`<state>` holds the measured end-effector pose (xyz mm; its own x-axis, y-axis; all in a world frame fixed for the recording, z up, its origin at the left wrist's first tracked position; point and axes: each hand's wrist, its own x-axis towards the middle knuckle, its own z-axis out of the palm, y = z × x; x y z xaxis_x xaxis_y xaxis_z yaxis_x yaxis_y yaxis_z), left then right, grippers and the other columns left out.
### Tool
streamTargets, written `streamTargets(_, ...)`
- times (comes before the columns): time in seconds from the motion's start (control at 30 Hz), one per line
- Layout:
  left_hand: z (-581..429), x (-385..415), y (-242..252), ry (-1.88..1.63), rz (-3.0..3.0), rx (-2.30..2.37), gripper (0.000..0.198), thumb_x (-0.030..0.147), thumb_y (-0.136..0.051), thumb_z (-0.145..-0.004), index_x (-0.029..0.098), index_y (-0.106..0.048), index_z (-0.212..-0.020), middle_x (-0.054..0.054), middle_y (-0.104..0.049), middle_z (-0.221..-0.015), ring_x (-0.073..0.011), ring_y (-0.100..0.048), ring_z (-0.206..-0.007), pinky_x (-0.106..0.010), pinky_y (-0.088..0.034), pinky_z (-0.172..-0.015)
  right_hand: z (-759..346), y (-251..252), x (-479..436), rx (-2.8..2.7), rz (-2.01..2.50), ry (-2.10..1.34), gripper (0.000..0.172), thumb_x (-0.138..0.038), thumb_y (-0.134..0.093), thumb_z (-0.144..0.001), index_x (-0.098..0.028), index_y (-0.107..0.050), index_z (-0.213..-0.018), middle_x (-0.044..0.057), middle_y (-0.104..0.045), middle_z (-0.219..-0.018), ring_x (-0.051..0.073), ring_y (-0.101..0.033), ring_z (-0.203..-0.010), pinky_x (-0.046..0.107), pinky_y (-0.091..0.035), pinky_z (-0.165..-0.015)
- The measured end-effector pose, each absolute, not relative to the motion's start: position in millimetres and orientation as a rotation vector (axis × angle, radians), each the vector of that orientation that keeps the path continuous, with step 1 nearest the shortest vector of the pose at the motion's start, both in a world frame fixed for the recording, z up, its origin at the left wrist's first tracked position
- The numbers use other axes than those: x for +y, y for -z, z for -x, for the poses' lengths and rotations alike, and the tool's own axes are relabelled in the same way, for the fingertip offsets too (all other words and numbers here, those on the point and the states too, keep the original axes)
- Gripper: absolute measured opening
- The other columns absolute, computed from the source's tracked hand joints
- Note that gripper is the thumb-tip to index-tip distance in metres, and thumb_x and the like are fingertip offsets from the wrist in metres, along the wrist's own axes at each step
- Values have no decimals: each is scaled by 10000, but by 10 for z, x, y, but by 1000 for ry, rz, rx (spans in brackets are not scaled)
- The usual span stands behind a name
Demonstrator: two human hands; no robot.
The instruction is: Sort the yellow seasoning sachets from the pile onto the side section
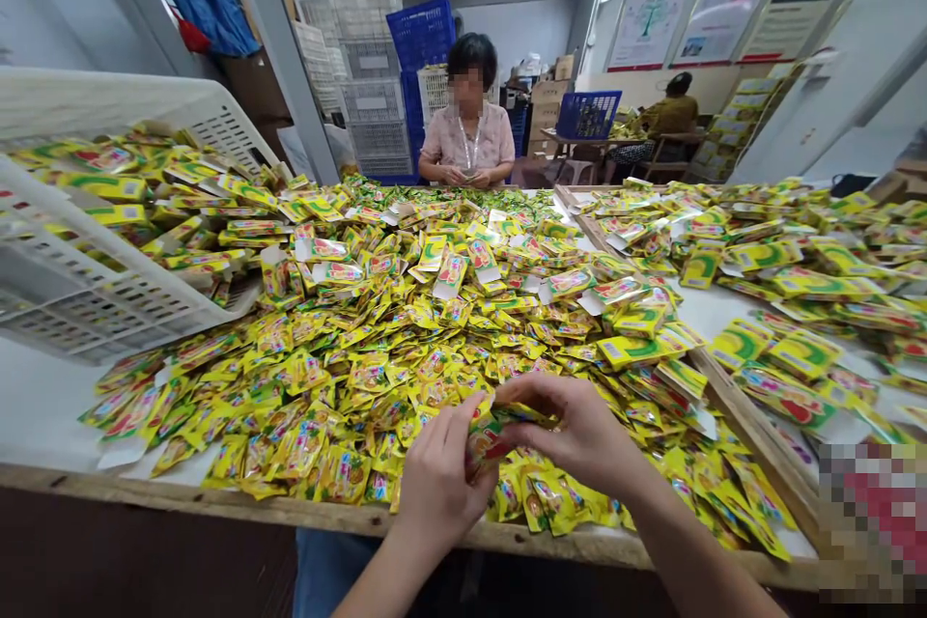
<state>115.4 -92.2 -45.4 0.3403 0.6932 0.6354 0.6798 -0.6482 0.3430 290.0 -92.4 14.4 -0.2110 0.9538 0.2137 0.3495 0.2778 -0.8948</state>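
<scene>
My left hand (443, 475) is closed around a small yellow, green and red carton (484, 440), holding it tilted above the front edge of the heap. At the carton's upper end my right hand (583, 430) is pinched, its fingertips and thumb against what looks like a small yellow packet; the fingers partly hide it. Beneath both hands spreads a heap of small shiny yellow packets (296, 444). Flat cartons with white end flaps, such as one carton (450, 275), lie on top of the heap farther back.
A white plastic crate (137, 299) lies tipped at the left, cartons spilling from it. A wooden divider (753, 444) separates more cartons (803, 348) at the right. A wooden rim (290, 510) edges the table. Across it sits a co-worker (469, 130), hands together; another person (673, 121) sits behind.
</scene>
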Motion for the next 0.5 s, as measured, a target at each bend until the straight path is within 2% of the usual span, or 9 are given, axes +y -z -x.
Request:
streamTargets(0.07,-1188,-985,475,-1285,-2486,1352,517,233,-550,-763,179,-418,-1260,-90,-653,-976,-219,-647,-844,-306,-537,-693,-2854,-84,-952,-1514,1192,-988,232,-313,-763,-642,-210,-635,-806,-2,-664,-686,160,-611,-620,261,-475,-559)
streamTargets(0.13,-1194,-1027,478,-1343,-2457,1385,514,250,-551,-772,178,-416,-1263,-97,-652,-1001,-222,-648,-869,-307,-537,-713,-2801,-25,-989,-1418,1215,-867,241,-360,-779,-623,-213,-619,-728,8,-651,-683,175,-612,-633,289,-486,-594)
streamTargets(0.23,-1166,-1066,473,-1397,-2455,1407,497,266,-548,-785,186,-421,-1259,-96,-655,-1009,-226,-650,-864,-316,-537,-720,-2748,24,-1058,-1486,1259,-624,187,-385,-766,-652,-238,-652,-657,46,-679,-705,278,-634,-885,406,-457,-818)
streamTargets(0.3,-1142,-1089,482,-1392,-2456,1421,491,268,-548,-793,192,-424,-1262,-95,-655,-1015,-224,-650,-861,-314,-534,-721,-2726,40,-1105,-1591,1273,-588,137,-395,-718,-715,-268,-688,-676,57,-707,-733,337,-560,-1107,513,-320,-980)
streamTargets(0.37,-1124,-1110,498,-1378,-2456,1434,479,282,-540,-811,185,-427,-1267,-96,-656,-1006,-219,-650,-846,-307,-529,-713,-2697,63,-1153,-1706,1290,-613,124,-386,-644,-791,-302,-715,-734,47,-725,-766,349,-506,-1189,595,-162,-1040)
streamTargets(0.43,-1113,-1122,509,-1373,-2461,1417,458,329,-495,-847,171,-431,-1273,-104,-658,-987,-219,-648,-823,-306,-524,-679,-2654,94,-1198,-1807,1292,-650,93,-373,-649,-787,-316,-718,-763,29,-726,-785,338,-565,-1101,629,-76,-1049)
streamTargets(0.5,-1104,-1123,498,-1372,-2465,1373,451,371,-454,-871,170,-439,-1275,-104,-660,-961,-220,-644,-798,-310,-519,-653,-2610,120,-1225,-1848,1296,-677,56,-352,-711,-724,-296,-706,-720,10,-711,-755,290,-632,-914,625,-64,-1064)
